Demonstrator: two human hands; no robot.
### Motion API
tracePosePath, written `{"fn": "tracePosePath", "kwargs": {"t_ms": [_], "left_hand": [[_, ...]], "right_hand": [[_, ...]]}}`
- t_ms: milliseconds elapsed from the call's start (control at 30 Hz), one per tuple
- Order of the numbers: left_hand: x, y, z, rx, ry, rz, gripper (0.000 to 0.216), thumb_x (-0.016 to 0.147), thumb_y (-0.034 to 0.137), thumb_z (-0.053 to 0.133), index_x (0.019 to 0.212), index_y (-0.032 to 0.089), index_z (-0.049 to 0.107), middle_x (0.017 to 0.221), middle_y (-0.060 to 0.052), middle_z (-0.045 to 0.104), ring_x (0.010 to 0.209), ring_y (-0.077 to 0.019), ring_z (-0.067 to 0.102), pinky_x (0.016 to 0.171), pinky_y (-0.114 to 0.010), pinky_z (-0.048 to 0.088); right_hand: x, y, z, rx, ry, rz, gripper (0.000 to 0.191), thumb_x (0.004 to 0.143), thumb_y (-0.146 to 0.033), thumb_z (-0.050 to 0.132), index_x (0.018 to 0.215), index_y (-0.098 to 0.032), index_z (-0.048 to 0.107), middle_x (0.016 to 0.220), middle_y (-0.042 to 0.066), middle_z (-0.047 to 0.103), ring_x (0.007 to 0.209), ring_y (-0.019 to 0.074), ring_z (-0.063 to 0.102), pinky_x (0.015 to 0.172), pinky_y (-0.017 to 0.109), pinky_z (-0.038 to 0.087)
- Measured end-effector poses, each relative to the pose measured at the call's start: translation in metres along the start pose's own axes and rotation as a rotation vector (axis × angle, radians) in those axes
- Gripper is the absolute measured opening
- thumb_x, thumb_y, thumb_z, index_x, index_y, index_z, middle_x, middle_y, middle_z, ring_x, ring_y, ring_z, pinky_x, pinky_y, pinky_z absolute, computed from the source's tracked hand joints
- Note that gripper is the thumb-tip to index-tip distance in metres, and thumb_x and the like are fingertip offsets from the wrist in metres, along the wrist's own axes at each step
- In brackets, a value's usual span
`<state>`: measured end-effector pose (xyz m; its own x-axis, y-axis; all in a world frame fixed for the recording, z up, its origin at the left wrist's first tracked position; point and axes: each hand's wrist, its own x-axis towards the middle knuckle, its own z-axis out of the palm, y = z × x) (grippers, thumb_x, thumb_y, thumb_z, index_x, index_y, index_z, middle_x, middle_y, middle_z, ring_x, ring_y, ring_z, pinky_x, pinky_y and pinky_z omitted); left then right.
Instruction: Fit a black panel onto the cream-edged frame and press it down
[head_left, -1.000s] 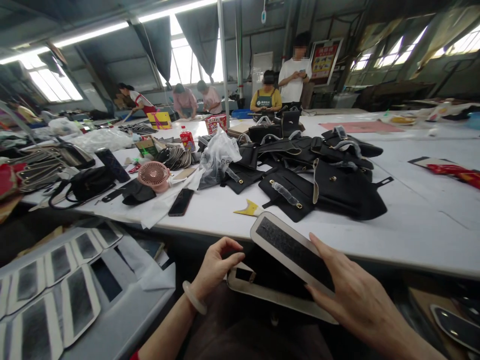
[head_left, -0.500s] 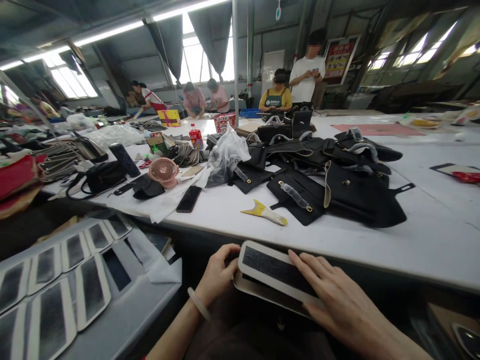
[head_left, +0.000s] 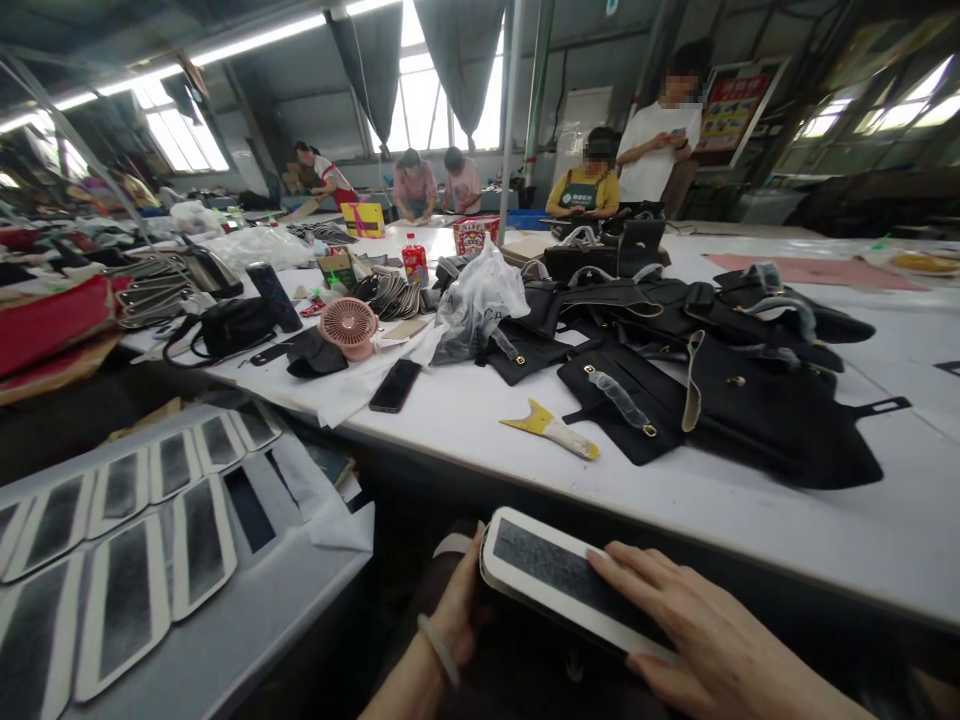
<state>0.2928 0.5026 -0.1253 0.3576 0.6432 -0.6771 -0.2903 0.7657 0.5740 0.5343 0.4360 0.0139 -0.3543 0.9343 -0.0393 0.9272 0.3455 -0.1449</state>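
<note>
Over my lap lies a long white-edged panel [head_left: 551, 565] with rounded corners and a dark strip down its middle. Dark material with a small gold-coloured piece of metal shows dimly beneath it. My left hand [head_left: 463, 605] grips the panel's left end, its fingers partly hidden behind that end. Across the right part is my right hand [head_left: 682, 610], fingers on top and thumb at the near edge. Similar white-edged panels [head_left: 124, 590] are laid out in rows on a grey-covered surface [head_left: 300, 585] to my left.
Ahead stands a long white table [head_left: 450, 440] carrying black bags [head_left: 780, 415], a yellow-and-white scraper [head_left: 551, 430], a phone [head_left: 395, 385], a pink fan [head_left: 349, 327] and a clear plastic bag [head_left: 480, 310]. Several people are beyond it.
The gap between the panel and the pale edge beneath it has closed. My left hand has shifted down around the panel's left end. The surroundings have moved rightward in view.
</note>
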Motion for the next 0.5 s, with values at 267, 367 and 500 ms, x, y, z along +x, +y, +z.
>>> {"fn": "tracePosePath", "kwargs": {"t_ms": [267, 367, 500], "left_hand": [[0.004, 0.003, 0.003, -0.053, 0.074, -0.050, 0.054, 0.073, 0.072, 0.062, 0.076, 0.018, 0.066, 0.072, -0.004, 0.068, 0.076, -0.0234, 0.062, 0.067, -0.031, 0.044], [0.004, 0.001, 0.003, -0.065, 0.076, -0.045, 0.051, 0.074, 0.069, 0.063, 0.077, 0.018, 0.067, 0.071, -0.004, 0.070, 0.077, -0.0242, 0.064, 0.068, -0.032, 0.045], [0.003, -0.003, 0.002, -0.070, 0.112, -0.024, 0.041, 0.066, 0.060, 0.072, 0.074, 0.020, 0.069, 0.068, -0.002, 0.070, 0.074, -0.0247, 0.065, 0.069, -0.034, 0.047]], "right_hand": [[-0.005, 0.006, 0.032, -0.001, 0.009, -0.034, 0.076, 0.075, -0.021, 0.061, 0.147, -0.028, 0.038, 0.144, 0.009, 0.050, 0.122, 0.0310, 0.057, 0.094, 0.049, 0.056], [-0.008, 0.001, 0.033, 0.000, 0.022, -0.027, 0.070, 0.081, -0.023, 0.058, 0.148, -0.023, 0.037, 0.145, 0.012, 0.048, 0.125, 0.0314, 0.054, 0.096, 0.048, 0.054], [-0.016, -0.009, 0.031, 0.042, 0.051, 0.011, 0.067, 0.084, -0.023, 0.054, 0.149, -0.022, 0.035, 0.149, 0.014, 0.042, 0.132, 0.0328, 0.047, 0.101, 0.052, 0.049]]}}
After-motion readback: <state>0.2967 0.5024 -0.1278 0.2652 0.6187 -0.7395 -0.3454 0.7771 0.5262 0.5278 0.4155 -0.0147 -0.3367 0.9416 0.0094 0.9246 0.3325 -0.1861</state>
